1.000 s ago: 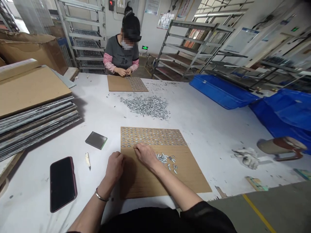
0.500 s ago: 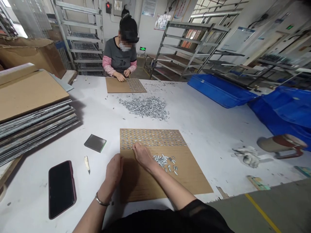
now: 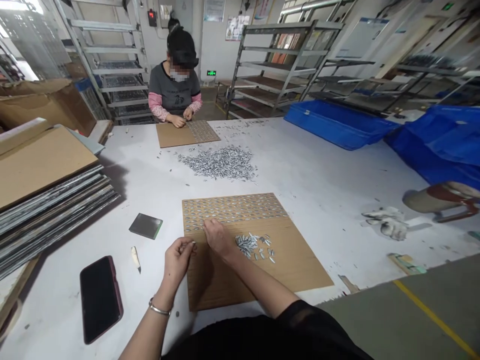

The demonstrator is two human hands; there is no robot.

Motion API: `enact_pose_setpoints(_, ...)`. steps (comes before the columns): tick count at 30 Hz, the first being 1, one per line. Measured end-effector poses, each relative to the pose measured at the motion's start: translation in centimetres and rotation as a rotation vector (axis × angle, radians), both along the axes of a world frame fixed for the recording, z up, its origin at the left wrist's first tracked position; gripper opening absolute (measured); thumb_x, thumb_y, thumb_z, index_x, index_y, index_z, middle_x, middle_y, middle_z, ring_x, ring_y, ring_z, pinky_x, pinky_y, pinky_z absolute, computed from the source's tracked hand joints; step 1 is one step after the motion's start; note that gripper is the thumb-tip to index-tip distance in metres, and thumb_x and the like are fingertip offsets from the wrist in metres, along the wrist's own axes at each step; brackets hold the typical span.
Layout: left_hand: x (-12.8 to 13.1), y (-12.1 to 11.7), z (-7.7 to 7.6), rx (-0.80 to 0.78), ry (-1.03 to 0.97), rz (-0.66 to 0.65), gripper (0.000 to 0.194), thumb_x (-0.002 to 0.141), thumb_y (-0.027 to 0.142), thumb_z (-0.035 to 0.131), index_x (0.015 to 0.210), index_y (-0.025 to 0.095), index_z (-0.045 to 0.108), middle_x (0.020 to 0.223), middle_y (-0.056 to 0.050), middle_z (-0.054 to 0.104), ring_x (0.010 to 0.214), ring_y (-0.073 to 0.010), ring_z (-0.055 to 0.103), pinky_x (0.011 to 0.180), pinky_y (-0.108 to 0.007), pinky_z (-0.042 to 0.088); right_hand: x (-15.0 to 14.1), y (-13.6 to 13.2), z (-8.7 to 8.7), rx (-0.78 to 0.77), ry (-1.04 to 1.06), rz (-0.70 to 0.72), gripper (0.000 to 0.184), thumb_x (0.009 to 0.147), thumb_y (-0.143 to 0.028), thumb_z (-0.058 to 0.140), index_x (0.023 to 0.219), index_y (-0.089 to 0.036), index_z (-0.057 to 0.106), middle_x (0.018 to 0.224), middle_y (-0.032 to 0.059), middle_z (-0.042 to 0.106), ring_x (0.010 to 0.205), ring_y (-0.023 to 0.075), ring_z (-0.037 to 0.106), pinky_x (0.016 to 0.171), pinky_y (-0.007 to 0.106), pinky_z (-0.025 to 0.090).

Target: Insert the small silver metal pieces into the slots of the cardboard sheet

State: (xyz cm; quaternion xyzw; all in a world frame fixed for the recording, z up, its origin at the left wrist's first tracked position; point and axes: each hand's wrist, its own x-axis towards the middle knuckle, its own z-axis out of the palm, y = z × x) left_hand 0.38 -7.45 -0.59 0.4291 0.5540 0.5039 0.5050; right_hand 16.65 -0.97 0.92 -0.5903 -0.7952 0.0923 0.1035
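A brown perforated board (image 3: pixel 285 267) lies on the white table in front of me, its far rows filled with small silver pieces. My left hand (image 3: pixel 176 260) is at the board's left edge, fingers pinched on a small silver piece. My right hand (image 3: pixel 217 237) rests on the board just below the filled rows, fingers curled together and pressing down; what they hold is hidden. A small heap of loose silver pieces (image 3: pixel 253 245) lies on the board to the right of that hand.
A large pile of silver pieces (image 3: pixel 219 162) lies mid-table. Across the table a person works at another board (image 3: pixel 185 132). A phone (image 3: pixel 100 297), a grey block (image 3: pixel 146 226), a small blade (image 3: pixel 135 258), stacked sheets (image 3: pixel 48 200), blue bins (image 3: pixel 337 122) and a rag (image 3: pixel 388 222) surround me.
My left hand has lifted off the board's edge and now pinches a small piece. My right hand has crept slightly left along the rows. The camera has tilted.
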Motion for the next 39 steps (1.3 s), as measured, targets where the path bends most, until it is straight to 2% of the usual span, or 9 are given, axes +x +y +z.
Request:
enact_pose_setpoints(4, 0.6, 0.2, 0.7, -0.005, -0.128, -0.001, 0.034, 0.074, 0.043, 0.077, 0.091, 0.015, 0.066, 0.077, -0.004, 0.072, 0.072, -0.0162, 0.068, 0.069, -0.029, 0.058, 0.6, 0.0, 0.2, -0.02, 0.012, 0.051, 0.025, 0.104, -0.021, 0.041, 0.1, -0.019, 0.065, 0.099, 0.0094, 0.067, 0.086, 0.0198, 0.061, 0.075, 0.028, 0.042)
enact_pose_setpoints(9, 0.8, 1.1, 2.0, -0.028, -0.112, 0.054, 0.033, 0.077, 0.043, 0.075, 0.089, 0.016, 0.062, 0.067, 0.0, 0.066, 0.057, -0.0108, 0.061, 0.054, -0.022, 0.05, 1.0, 0.2, 0.1, 0.006, 0.018, 0.105, 0.026, 0.104, -0.018, 0.038, 0.101, -0.017, 0.064, 0.099, 0.0105, 0.068, 0.088, 0.02, 0.061, 0.077, 0.028, 0.044)
enact_pose_setpoints(11, 1.1, 1.8, 2.1, -0.018, -0.089, 0.062, 0.031, 0.077, 0.041, 0.076, 0.089, 0.016, 0.062, 0.064, 0.001, 0.065, 0.055, -0.0098, 0.06, 0.054, -0.021, 0.049, 1.3, 0.4, -0.1, 0.029, 0.008, 0.115, 0.026, 0.104, -0.018, 0.037, 0.102, -0.016, 0.063, 0.099, 0.0102, 0.068, 0.087, 0.0195, 0.062, 0.076, 0.028, 0.044)
enact_pose_setpoints(18, 2.2, 2.7, 0.3, 0.045, -0.106, 0.147, 0.032, 0.074, 0.04, 0.078, 0.09, 0.015, 0.067, 0.075, -0.002, 0.071, 0.061, -0.0105, 0.063, 0.066, -0.024, 0.053, 2.6, 1.3, -1.4, 0.158, 0.102, 0.263, 0.025, 0.103, -0.021, 0.043, 0.096, -0.019, 0.066, 0.096, 0.0069, 0.067, 0.093, 0.0182, 0.061, 0.084, 0.027, 0.046)
enact_pose_setpoints(23, 1.3, 2.7, -0.5, 0.026, -0.212, 0.104, 0.037, 0.073, 0.039, 0.081, 0.097, 0.014, 0.067, 0.077, -0.003, 0.073, 0.066, -0.0122, 0.067, 0.069, -0.025, 0.054, 2.8, 1.5, -2.5, 0.221, 0.148, 0.379, 0.019, 0.1, -0.019, 0.05, 0.094, -0.018, 0.068, 0.096, 0.0056, 0.068, 0.093, 0.0177, 0.06, 0.086, 0.027, 0.045)
enact_pose_setpoints(28, 1.1, 2.5, -0.2, 0.008, -0.268, 0.084, 0.036, 0.072, 0.038, 0.084, 0.092, 0.014, 0.068, 0.077, -0.004, 0.074, 0.071, -0.0141, 0.07, 0.071, -0.027, 0.056, 2.9, 1.5, -2.4, 0.215, 0.133, 0.396, 0.013, 0.098, -0.017, 0.055, 0.096, -0.018, 0.068, 0.099, 0.0067, 0.067, 0.094, 0.0185, 0.059, 0.087, 0.027, 0.045)
enact_pose_setpoints(34, 1.1, 2.4, 0.2, 0.009, -0.268, 0.071, 0.034, 0.072, 0.04, 0.083, 0.089, 0.014, 0.067, 0.077, -0.004, 0.075, 0.071, -0.0145, 0.07, 0.072, -0.027, 0.057, 2.9, 1.1, -1.6, 0.159, 0.099, 0.373, 0.018, 0.096, -0.011, 0.051, 0.096, -0.016, 0.068, 0.101, 0.0092, 0.066, 0.092, 0.0191, 0.059, 0.083, 0.028, 0.047)
enact_pose_setpoints(36, 1.1, 2.4, 0.3, 0.027, -0.237, 0.051, 0.033, 0.072, 0.039, 0.083, 0.088, 0.015, 0.067, 0.078, -0.005, 0.075, 0.072, -0.0149, 0.071, 0.073, -0.027, 0.057, 3.0, 0.5, -1.3, 0.133, 0.166, 0.345, 0.021, 0.095, -0.009, 0.049, 0.096, -0.016, 0.068, 0.1, 0.0095, 0.066, 0.091, 0.0189, 0.06, 0.082, 0.028, 0.049)
enact_pose_setpoints(39, 1.4, 2.1, 0.4, 0.058, -0.181, 0.007, 0.03, 0.073, 0.038, 0.082, 0.087, 0.015, 0.067, 0.079, -0.005, 0.075, 0.072, -0.0156, 0.07, 0.073, -0.029, 0.058, 3.1, -0.8, -0.6, 0.105, 0.438, 0.239, 0.023, 0.096, -0.013, 0.048, 0.107, -0.018, 0.067, 0.102, 0.0088, 0.069, 0.092, 0.0189, 0.063, 0.084, 0.031, 0.051)
